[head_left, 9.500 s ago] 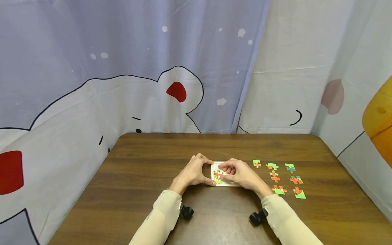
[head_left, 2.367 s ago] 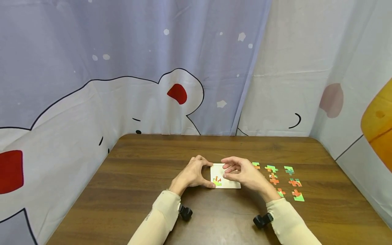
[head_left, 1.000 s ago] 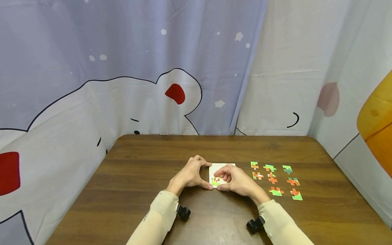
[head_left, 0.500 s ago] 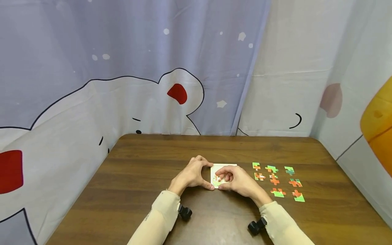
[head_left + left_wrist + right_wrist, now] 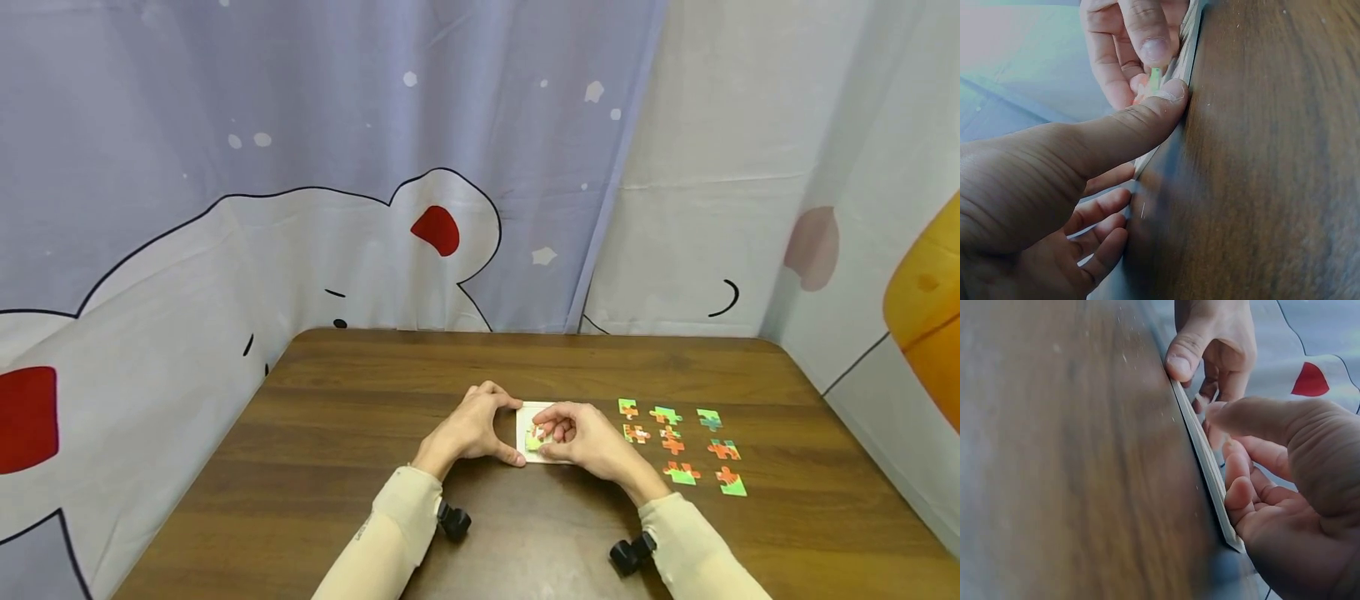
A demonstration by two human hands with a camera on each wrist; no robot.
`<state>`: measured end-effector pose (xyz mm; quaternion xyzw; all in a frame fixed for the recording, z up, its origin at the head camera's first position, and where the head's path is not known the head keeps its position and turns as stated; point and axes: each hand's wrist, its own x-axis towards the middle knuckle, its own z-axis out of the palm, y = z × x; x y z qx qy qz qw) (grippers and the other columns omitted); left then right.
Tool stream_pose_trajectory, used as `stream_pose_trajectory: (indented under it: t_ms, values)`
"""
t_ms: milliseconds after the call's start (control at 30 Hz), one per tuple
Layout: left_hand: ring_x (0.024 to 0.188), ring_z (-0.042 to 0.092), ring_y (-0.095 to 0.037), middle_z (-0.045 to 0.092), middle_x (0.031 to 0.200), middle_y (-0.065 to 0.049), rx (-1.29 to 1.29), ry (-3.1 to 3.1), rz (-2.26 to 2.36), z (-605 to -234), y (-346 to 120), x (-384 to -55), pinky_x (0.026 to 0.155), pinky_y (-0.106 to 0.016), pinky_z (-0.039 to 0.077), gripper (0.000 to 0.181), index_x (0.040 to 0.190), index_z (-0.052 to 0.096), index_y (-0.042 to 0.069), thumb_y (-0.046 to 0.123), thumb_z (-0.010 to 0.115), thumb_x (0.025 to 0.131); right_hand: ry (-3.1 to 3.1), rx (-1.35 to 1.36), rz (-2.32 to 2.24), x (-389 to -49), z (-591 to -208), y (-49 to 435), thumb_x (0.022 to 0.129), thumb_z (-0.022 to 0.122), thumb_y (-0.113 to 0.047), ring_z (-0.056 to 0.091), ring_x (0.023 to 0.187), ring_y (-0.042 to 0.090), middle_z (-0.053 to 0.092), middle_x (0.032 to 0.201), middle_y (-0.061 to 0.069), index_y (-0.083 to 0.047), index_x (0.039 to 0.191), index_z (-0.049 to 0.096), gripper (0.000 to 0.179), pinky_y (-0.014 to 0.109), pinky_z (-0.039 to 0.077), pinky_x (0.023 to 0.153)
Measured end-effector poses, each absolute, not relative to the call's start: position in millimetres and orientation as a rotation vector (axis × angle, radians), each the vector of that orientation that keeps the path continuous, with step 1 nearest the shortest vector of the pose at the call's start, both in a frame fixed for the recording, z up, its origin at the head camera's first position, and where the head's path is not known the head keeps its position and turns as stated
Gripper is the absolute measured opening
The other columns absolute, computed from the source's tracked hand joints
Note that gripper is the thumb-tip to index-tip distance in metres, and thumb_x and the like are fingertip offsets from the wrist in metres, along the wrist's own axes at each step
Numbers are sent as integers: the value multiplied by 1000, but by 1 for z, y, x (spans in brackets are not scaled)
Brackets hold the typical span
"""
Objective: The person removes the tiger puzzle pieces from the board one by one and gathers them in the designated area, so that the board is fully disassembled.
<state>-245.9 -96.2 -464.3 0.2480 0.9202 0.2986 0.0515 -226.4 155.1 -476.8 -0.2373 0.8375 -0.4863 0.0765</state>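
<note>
A small white puzzle board [image 5: 551,407] lies flat on the table. My left hand [image 5: 468,425] grips its left side, thumb at the near corner and index finger at the far one. Over the board's near left part, my right hand [image 5: 581,433] pinches a green and orange puzzle piece [image 5: 533,440] between thumb and fingers. In the left wrist view that piece [image 5: 1155,79] is partly hidden and stands tilted above the board. The right wrist view shows the board's edge [image 5: 1210,472] beneath my right fingers [image 5: 1241,464].
To the right of the board, several loose puzzle pieces lie spaced in rows, among them a green corner piece [image 5: 731,482] and a white and orange piece [image 5: 635,433]. Brown wooden table [image 5: 375,383]; a printed curtain [image 5: 525,167] hangs behind it.
A white and orange piece now lies left of the loose pieces, where none lay 9.5 s ago. The green and orange piece, flat on the board 2.4 s ago, is now pinched and tilted up.
</note>
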Motion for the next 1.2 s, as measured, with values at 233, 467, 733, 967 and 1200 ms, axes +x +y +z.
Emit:
stream_pose_trajectory:
  t_ms: [233,467,733,967,1200]
  values:
    - [132,53,-33,62,144,-12,758,2801,909,-465,-96,-246,114,-49,49,92,146,73,9,37,111,67,2479,-716,-1557,-226,-465,163,91,88,0,64,86,17,73,106,17,6,129,73,41,21,55,73]
    - [134,52,-34,61,145,-12,755,2803,904,-465,-96,-246,115,-49,49,91,146,73,10,37,111,68,2504,-652,-1617,-225,-445,177,93,84,1,63,89,19,69,105,14,6,130,72,39,21,55,74]
    - [137,51,-36,60,146,-13,761,2797,907,-464,-96,-245,117,-51,49,91,147,73,10,37,110,68,2571,-611,-1664,-218,-431,204,92,86,1,62,89,15,68,108,21,7,128,72,38,21,54,72]
    - [138,51,-35,60,148,-12,754,2788,922,-464,-97,-245,117,-50,49,91,147,72,10,37,110,69,2621,-556,-1663,-209,-422,235,93,86,0,64,84,15,69,105,16,4,129,72,39,23,55,66]
    - [135,51,-33,60,147,-13,752,2780,938,-463,-97,-244,116,-50,49,91,147,72,10,36,111,68,2701,-506,-1588,-193,-421,260,95,89,-7,65,81,16,70,102,13,-1,130,73,38,24,55,64]
